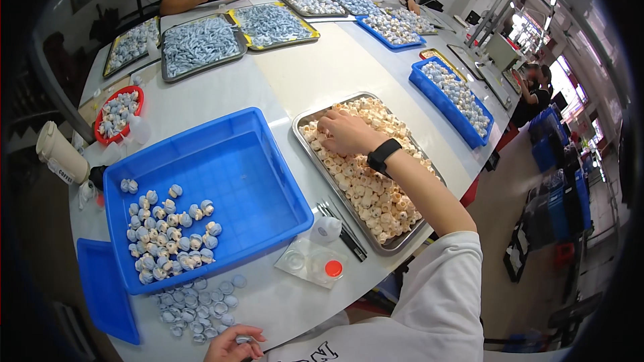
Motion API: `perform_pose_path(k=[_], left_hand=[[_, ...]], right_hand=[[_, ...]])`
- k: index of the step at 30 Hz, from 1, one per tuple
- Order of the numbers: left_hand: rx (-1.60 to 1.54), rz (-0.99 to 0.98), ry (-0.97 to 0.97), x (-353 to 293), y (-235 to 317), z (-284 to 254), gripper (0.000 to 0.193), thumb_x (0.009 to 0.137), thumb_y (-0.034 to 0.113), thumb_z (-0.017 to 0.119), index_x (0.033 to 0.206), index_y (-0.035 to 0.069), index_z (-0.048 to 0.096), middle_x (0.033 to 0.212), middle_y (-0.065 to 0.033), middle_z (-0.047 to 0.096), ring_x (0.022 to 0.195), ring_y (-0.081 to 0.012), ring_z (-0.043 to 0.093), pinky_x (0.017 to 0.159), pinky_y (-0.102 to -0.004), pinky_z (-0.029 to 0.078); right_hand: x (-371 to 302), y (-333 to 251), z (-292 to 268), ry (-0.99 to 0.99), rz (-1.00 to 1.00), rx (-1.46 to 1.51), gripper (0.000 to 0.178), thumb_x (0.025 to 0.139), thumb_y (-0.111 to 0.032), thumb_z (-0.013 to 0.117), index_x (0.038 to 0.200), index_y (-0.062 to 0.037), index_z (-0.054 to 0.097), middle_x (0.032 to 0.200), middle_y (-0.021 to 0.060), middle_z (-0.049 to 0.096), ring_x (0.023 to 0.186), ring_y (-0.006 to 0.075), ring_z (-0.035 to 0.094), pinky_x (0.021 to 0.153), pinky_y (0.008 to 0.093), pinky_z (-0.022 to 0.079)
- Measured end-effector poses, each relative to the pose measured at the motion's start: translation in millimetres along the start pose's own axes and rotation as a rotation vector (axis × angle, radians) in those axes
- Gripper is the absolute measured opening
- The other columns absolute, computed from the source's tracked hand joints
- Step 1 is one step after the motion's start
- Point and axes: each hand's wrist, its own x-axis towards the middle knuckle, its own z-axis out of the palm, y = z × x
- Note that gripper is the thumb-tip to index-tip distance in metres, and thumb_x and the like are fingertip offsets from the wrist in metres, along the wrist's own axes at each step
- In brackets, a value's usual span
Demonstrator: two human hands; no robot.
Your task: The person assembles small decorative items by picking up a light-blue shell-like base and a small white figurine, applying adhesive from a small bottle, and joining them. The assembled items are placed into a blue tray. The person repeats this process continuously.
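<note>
A long white bench (302,74) carries everything here, with other people seated at its far end. Nearest the person sits a big blue bin (255,181), its near left corner holding a heap of small pale blue-and-cream assembled pieces (171,234). To its right lies a metal tray (305,135) filled with cream-coloured shell-like parts (376,194). The right hand (342,133), a black watch on its wrist, reaches into the far end of that tray, fingers curled down onto the parts; whether it grips one cannot be told. In front of the bin, a loose scatter of pale blue caps (201,305) lies on the bench. The left hand (231,345), at the lower edge just beside that scatter, pinches one small cap between its fingertips. A small clear dish with an orange lid (333,269) rests between bin and tray.
</note>
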Motion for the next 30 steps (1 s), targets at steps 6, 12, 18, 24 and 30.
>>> perform_pose_path(k=[6, 12, 18, 24, 30], left_hand=[[0.01, 0.003, 0.017, 1, -1, 0, 0.039, 0.089, 0.024, 0.054, 0.116, -0.003, 0.046, 0.095, -0.007, 0.056, 0.074, -0.0082, 0.053, 0.063, -0.0186, 0.042], [0.039, 0.004, 0.044, 1, 2, 2, 0.038, 0.09, 0.023, 0.052, 0.116, -0.003, 0.046, 0.092, -0.0067, 0.057, 0.074, -0.0079, 0.053, 0.064, -0.0186, 0.042], [0.04, 0.001, 0.061, -1, 2, 3, 0.038, 0.09, 0.023, 0.051, 0.116, -0.003, 0.046, 0.092, -0.0068, 0.057, 0.073, -0.0076, 0.053, 0.064, -0.0184, 0.042], [0.029, -0.015, 0.057, -1, 1, 3, 0.039, 0.089, 0.023, 0.053, 0.117, -0.003, 0.046, 0.095, -0.0077, 0.057, 0.074, -0.0079, 0.053, 0.064, -0.0185, 0.042], [0.033, 0.001, 0.051, 0, 1, 2, 0.038, 0.089, 0.023, 0.052, 0.116, -0.003, 0.046, 0.098, -0.0083, 0.056, 0.076, -0.0085, 0.054, 0.065, -0.0189, 0.042]], right_hand=[[-1, 42, -18, 0.228, 0.084, -0.008, 0.045, 0.076, -0.029, 0.059, 0.115, -0.0068, 0.053, 0.118, 0.0136, 0.05, 0.112, 0.0319, 0.045, 0.093, 0.04, 0.039], [-3, 86, -7, 0.039, 0.213, 0.139, 0.059, 0.067, -0.04, 0.063, 0.12, -0.015, 0.053, 0.123, 0.0169, 0.046, 0.119, 0.0317, 0.039, 0.099, 0.0437, 0.034], [4, 78, 2, 0.151, 0.318, 0.087, 0.058, 0.068, -0.044, 0.063, 0.119, -0.0189, 0.054, 0.131, 0.018, 0.037, 0.127, 0.0341, 0.028, 0.1, 0.0497, 0.03], [10, 85, 1, -0.005, 0.389, 0.12, 0.052, 0.071, -0.044, 0.062, 0.116, -0.0209, 0.055, 0.129, 0.0176, 0.038, 0.125, 0.0358, 0.03, 0.099, 0.0496, 0.032], [0, 69, -7, 0.004, 0.35, 0.04, 0.033, 0.073, -0.036, 0.058, 0.102, -0.021, 0.06, 0.117, 0.0181, 0.044, 0.115, 0.0396, 0.039, 0.094, 0.0477, 0.038]])
